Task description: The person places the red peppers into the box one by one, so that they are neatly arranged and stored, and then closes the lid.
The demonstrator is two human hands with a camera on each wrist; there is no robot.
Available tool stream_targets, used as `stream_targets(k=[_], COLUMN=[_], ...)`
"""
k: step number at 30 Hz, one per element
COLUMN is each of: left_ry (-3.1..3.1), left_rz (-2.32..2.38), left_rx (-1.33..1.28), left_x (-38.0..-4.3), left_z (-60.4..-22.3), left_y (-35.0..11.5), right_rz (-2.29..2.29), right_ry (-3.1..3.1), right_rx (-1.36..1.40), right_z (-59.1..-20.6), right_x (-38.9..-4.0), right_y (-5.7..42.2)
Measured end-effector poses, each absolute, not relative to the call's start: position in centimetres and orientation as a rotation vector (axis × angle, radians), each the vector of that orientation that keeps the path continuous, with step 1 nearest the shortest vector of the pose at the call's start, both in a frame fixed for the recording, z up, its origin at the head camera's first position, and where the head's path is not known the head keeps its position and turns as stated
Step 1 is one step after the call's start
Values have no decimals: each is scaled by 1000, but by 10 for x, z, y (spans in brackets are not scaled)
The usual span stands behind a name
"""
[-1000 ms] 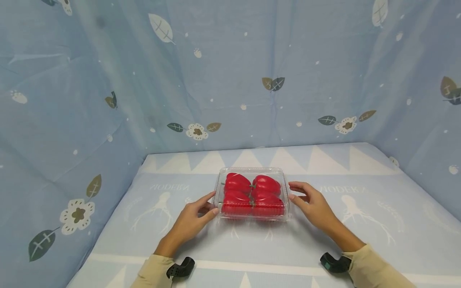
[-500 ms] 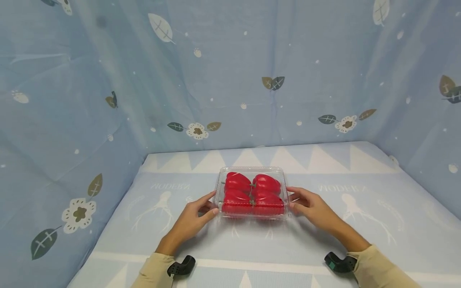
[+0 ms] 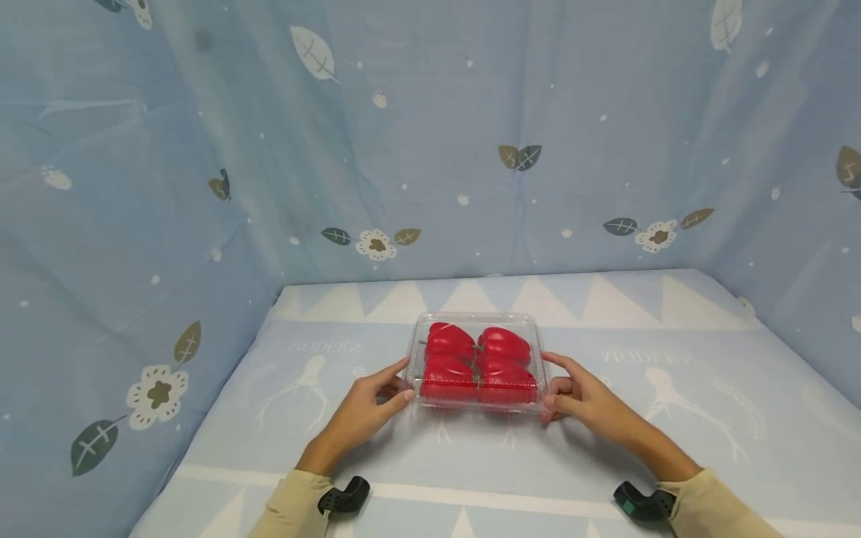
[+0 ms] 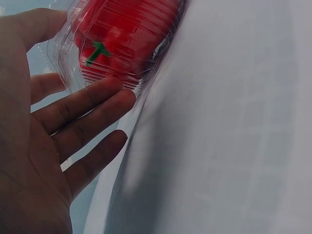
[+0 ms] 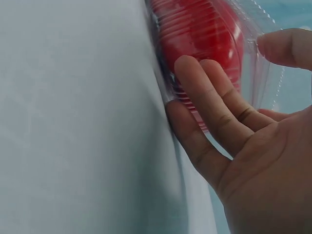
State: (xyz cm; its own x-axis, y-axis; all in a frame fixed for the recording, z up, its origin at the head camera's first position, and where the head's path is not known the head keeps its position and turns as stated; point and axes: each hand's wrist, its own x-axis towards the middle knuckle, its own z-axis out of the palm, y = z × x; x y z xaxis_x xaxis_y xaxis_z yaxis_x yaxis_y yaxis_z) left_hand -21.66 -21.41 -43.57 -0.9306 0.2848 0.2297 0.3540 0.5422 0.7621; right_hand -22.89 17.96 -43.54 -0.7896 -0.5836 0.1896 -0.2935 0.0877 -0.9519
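A clear plastic clamshell box (image 3: 480,320), its lid down, lies on the cloth-covered table. Several red bell peppers (image 3: 449,377) with green stems sit inside it. My left hand (image 3: 359,415) is at the box's left side: in the left wrist view the thumb is at the rim and the other fingers reach loosely along the ribbed wall. At the opposite side is my right hand (image 3: 595,407), its thumb on the rim near the front right corner. In the right wrist view its fingers (image 5: 209,107) lie extended against the lower wall.
Pale blue cloth with white triangles covers the table (image 3: 471,471). Blue patterned curtains (image 3: 457,112) hang behind and along both sides. A black wrist device (image 3: 344,495) sits at the left cuff, another (image 3: 642,502) at the right cuff.
My right hand has shifted along the box's side toward its front corner, thumb and index finger spreading apart. The left hand and the box keep their places; the head view has shifted slightly.
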Motion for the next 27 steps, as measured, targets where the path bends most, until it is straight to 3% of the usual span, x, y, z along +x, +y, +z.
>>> stream_targets(k=[27], left_ry=[-2717], left_rz=[-1391], left_rx=[-478], left_x=[-215], left_z=[-436], left_y=[-213], right_rz=[-1862], right_ry=[2037], right_rx=[-705], right_z=[-433], right_x=[-222], right_y=[175])
